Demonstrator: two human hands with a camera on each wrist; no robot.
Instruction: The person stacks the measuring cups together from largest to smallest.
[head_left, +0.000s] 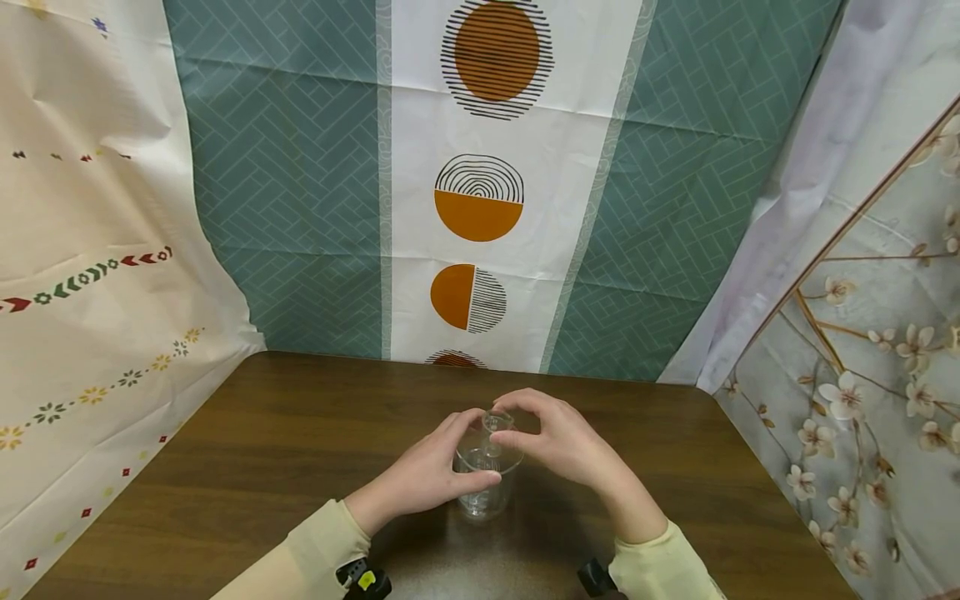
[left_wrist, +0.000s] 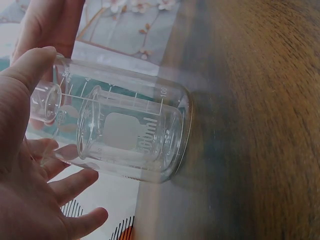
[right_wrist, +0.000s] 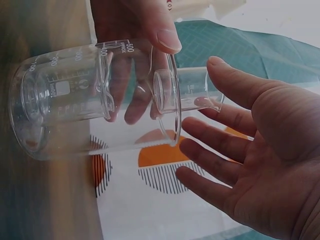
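Observation:
A large clear glass beaker (right_wrist: 55,137) with white graduations stands upright on the table. Inside it sits a smaller beaker (left_wrist: 89,122), its rim below the large one's. My left hand (head_left: 420,473) holds the large beaker near its rim, thumb on the near side and fingers round the far side. Between thumb and fingertips, my right hand (head_left: 562,442) pinches a third, smallest beaker (right_wrist: 192,89) by its upper end. That beaker's lower end is within the large beaker's mouth, above the nested one. Glass overlapping glass blurs the exact gap between them.
The brown wooden table (head_left: 300,417) extends around both hands. Behind it hangs a green and white patterned cloth (head_left: 300,167). A cream cloth (head_left: 97,333) borders the left side, and a floral cloth (head_left: 862,467) the right.

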